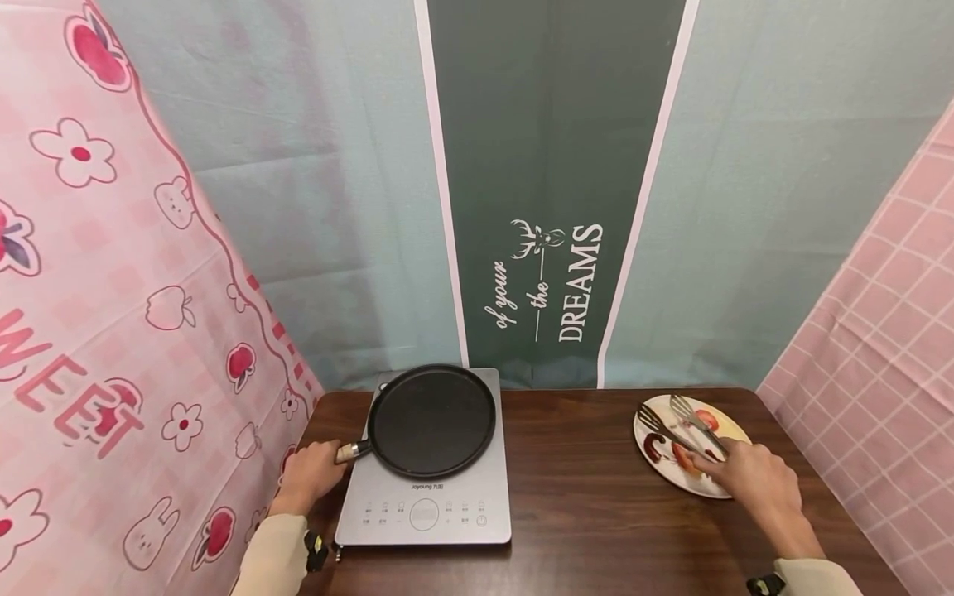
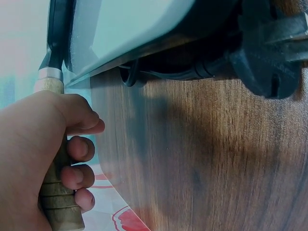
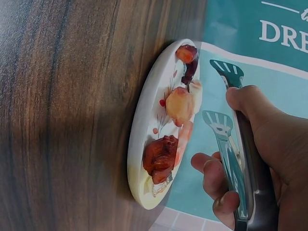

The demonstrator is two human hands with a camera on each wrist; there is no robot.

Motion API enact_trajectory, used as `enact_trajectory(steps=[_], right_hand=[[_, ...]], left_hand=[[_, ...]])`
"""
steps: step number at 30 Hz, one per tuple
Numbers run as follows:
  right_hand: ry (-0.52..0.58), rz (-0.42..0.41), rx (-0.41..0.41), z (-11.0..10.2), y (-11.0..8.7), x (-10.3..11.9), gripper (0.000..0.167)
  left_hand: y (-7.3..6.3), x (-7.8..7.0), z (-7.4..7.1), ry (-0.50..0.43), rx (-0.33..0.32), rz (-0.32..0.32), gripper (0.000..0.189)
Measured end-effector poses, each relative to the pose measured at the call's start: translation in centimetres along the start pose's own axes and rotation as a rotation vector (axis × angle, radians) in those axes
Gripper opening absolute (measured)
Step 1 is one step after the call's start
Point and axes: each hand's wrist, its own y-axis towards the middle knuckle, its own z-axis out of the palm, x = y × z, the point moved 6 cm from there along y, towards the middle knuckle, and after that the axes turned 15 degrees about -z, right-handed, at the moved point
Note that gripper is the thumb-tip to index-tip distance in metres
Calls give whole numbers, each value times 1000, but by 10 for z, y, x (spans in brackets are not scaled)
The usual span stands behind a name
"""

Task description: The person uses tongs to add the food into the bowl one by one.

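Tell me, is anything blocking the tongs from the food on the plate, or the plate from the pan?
Nothing visible does. The tongs are open over the food. Between the plate and the pan lie only bare table and the cooker's flat edge.

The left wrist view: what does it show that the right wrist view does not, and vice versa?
Only the left wrist view shows the left hand gripping a wooden handle, and the cooktop.
Only the right wrist view shows the right hand holding metal tongs, and a plate with food.
Both show the brown wooden tabletop.
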Motion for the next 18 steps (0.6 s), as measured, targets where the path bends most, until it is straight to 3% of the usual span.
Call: enact_trajectory(steps=[6,14,18], right_hand=[[10,9,22,2,1,-3,73],[16,21,30,2,1,-5,78],[22,18,41,3,1,-6,70]], left_hand=[[1,1,2,4,-14,3,22],[1,1,2,4,-10,0,23],[1,1,2,1,-8,-1,23]])
